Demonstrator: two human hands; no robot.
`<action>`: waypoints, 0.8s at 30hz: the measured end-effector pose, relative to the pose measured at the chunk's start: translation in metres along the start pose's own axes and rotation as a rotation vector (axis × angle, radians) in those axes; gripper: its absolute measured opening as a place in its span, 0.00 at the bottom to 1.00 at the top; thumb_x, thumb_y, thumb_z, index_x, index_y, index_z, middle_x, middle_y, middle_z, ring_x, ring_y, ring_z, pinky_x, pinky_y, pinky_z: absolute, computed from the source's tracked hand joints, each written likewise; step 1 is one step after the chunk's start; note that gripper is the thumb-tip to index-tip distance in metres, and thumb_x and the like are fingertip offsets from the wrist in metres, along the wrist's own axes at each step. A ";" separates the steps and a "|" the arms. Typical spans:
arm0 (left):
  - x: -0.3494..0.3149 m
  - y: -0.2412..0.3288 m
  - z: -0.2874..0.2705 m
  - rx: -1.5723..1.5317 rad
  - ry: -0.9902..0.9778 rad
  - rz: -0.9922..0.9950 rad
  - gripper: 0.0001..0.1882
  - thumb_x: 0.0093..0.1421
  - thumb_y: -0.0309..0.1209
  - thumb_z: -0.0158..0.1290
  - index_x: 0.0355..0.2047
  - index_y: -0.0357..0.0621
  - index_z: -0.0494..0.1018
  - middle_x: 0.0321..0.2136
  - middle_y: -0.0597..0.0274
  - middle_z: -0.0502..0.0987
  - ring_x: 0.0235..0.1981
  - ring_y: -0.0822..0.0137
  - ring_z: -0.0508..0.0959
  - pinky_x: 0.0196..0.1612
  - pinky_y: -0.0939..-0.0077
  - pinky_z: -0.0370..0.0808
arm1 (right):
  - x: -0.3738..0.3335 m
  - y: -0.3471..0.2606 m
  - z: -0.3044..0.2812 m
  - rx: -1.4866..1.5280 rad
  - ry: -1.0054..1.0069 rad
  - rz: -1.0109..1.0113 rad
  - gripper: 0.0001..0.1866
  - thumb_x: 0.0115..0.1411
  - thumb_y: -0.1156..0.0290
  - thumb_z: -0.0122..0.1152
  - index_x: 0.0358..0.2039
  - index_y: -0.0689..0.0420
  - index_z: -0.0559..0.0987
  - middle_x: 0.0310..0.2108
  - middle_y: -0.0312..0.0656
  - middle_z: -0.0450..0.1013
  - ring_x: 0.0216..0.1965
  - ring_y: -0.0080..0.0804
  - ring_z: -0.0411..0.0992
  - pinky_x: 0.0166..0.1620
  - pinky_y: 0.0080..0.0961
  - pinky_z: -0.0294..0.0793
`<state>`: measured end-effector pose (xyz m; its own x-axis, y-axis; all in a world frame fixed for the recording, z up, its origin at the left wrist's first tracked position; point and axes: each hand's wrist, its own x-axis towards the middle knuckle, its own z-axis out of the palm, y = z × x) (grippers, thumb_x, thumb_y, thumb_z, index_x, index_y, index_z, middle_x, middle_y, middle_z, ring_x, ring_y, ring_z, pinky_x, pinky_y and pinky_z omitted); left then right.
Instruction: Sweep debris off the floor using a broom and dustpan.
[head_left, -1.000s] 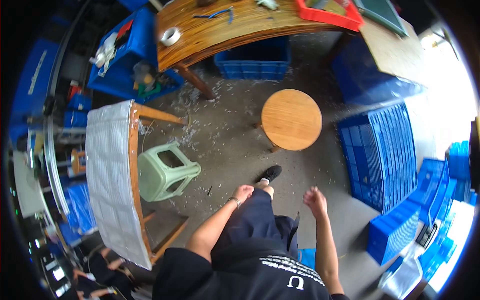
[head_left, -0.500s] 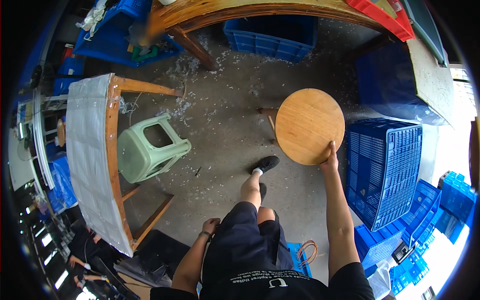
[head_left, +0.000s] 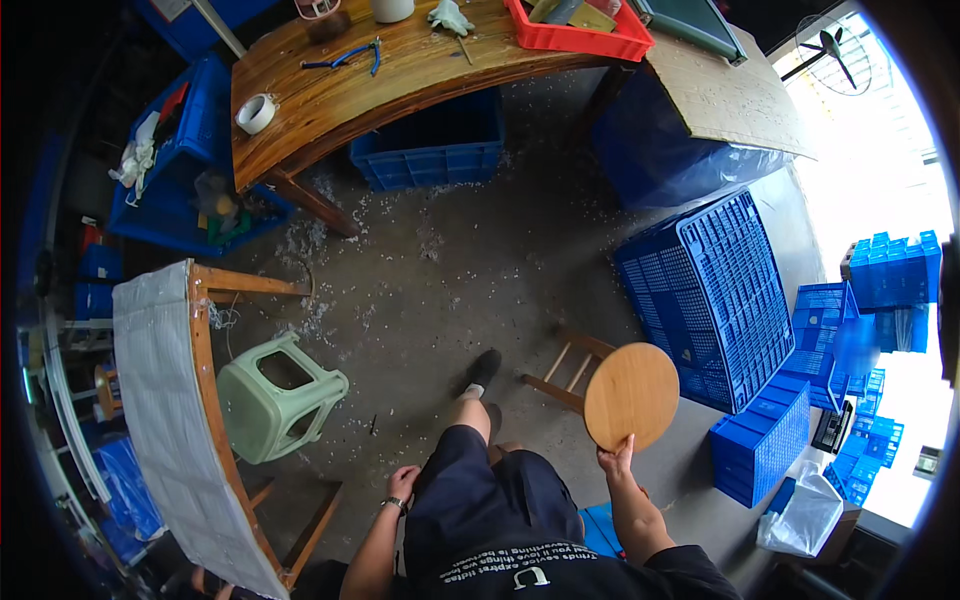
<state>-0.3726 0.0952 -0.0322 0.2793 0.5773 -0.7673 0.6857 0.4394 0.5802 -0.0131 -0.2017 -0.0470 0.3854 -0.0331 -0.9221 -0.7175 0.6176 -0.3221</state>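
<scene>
A round wooden stool with a light, smooth seat is tilted at my right side. Its legs and crossbars stick out to the left of the seat, above the floor or touching it; I cannot tell which. My right hand grips the near rim of the seat, thumb on top and the fingers mostly hidden beneath. My left hand hangs beside my left thigh with loosely bent fingers and nothing visible in it. A pale green plastic stool lies nearest to that hand, farther left on the floor.
A wooden workbench ahead carries pliers, a tape roll and a red tray. Blue crates stand close on the right. A padded-top table borders the left. White scraps litter the floor.
The wooden stool has come nearer and lower at my right, and its legs now show more. My view has turned right and tilted up, bringing the workbench top into sight.
</scene>
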 end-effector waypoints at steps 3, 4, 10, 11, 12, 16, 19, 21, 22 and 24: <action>0.030 0.016 -0.001 0.126 0.032 -0.026 0.13 0.47 0.37 0.49 0.30 0.43 0.72 0.27 0.59 0.74 0.29 0.70 0.73 0.33 0.80 0.67 | 0.015 -0.006 -0.078 -0.022 0.121 0.218 0.18 0.48 0.48 0.43 0.31 0.46 0.69 0.26 0.26 0.68 0.27 0.24 0.65 0.27 0.25 0.66; 0.041 0.045 0.006 0.142 0.034 -0.012 0.13 0.46 0.38 0.49 0.30 0.43 0.72 0.27 0.60 0.74 0.29 0.70 0.73 0.32 0.80 0.67 | 0.012 -0.007 -0.099 0.076 0.226 0.261 0.18 0.47 0.47 0.45 0.30 0.47 0.70 0.26 0.28 0.68 0.27 0.25 0.65 0.28 0.24 0.65; 0.087 0.129 0.027 0.101 0.112 0.153 0.13 0.45 0.41 0.50 0.25 0.45 0.72 0.23 0.62 0.73 0.26 0.69 0.73 0.30 0.79 0.68 | 0.065 -0.008 -0.037 -0.138 0.245 0.373 0.24 0.45 0.46 0.46 0.34 0.54 0.66 0.30 0.40 0.68 0.37 0.34 0.66 0.37 0.30 0.67; 0.103 0.126 0.032 -0.075 0.100 0.116 0.13 0.46 0.41 0.49 0.26 0.46 0.72 0.22 0.64 0.72 0.23 0.72 0.72 0.28 0.80 0.67 | 0.031 0.006 0.034 -0.446 0.107 0.278 0.23 0.46 0.46 0.45 0.32 0.52 0.67 0.29 0.40 0.69 0.38 0.35 0.65 0.37 0.29 0.67; 0.111 0.145 0.033 -0.253 0.053 0.097 0.13 0.47 0.41 0.49 0.27 0.46 0.71 0.20 0.66 0.72 0.21 0.74 0.70 0.25 0.82 0.67 | 0.032 0.003 0.069 -0.670 -0.261 0.328 0.18 0.47 0.48 0.45 0.27 0.50 0.67 0.25 0.39 0.68 0.38 0.36 0.65 0.34 0.27 0.66; 0.085 0.212 0.013 -0.543 -0.056 0.076 0.14 0.49 0.42 0.47 0.32 0.48 0.69 0.21 0.70 0.70 0.21 0.80 0.68 0.23 0.87 0.66 | 0.014 0.039 0.250 -1.051 -0.624 0.015 0.10 0.49 0.61 0.49 0.21 0.53 0.66 0.13 0.37 0.63 0.17 0.31 0.63 0.20 0.24 0.64; 0.063 0.200 -0.010 -0.613 0.038 0.233 0.16 0.50 0.43 0.46 0.34 0.47 0.68 0.24 0.69 0.71 0.23 0.80 0.69 0.25 0.87 0.67 | 0.024 0.069 0.355 -1.148 -0.924 0.020 0.10 0.49 0.61 0.49 0.25 0.54 0.67 0.19 0.37 0.64 0.22 0.33 0.65 0.21 0.25 0.65; 0.023 0.164 -0.020 -0.767 0.235 0.192 0.15 0.50 0.42 0.46 0.33 0.46 0.68 0.23 0.69 0.71 0.23 0.80 0.70 0.26 0.86 0.68 | -0.001 0.105 0.405 -1.242 -0.690 0.047 0.10 0.49 0.62 0.48 0.23 0.55 0.65 0.20 0.37 0.63 0.23 0.33 0.65 0.21 0.26 0.65; 0.012 0.121 -0.021 -0.686 0.351 0.153 0.14 0.50 0.41 0.46 0.33 0.45 0.68 0.23 0.68 0.71 0.23 0.79 0.70 0.26 0.85 0.68 | -0.018 0.139 0.422 -1.360 -0.665 -0.015 0.10 0.49 0.62 0.48 0.23 0.55 0.66 0.19 0.37 0.63 0.22 0.32 0.65 0.20 0.25 0.65; -0.026 0.046 -0.005 -0.960 0.622 -0.015 0.13 0.50 0.38 0.45 0.31 0.44 0.68 0.20 0.66 0.71 0.20 0.76 0.70 0.22 0.83 0.68 | -0.016 0.193 0.447 -1.529 -0.750 0.029 0.10 0.49 0.63 0.48 0.24 0.57 0.67 0.17 0.37 0.62 0.20 0.31 0.65 0.18 0.23 0.64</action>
<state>-0.3512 0.1037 0.0162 -0.2888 0.6908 -0.6628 -0.1848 0.6391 0.7466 0.1017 0.2693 0.0018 0.2103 0.5906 -0.7790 -0.4180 -0.6660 -0.6178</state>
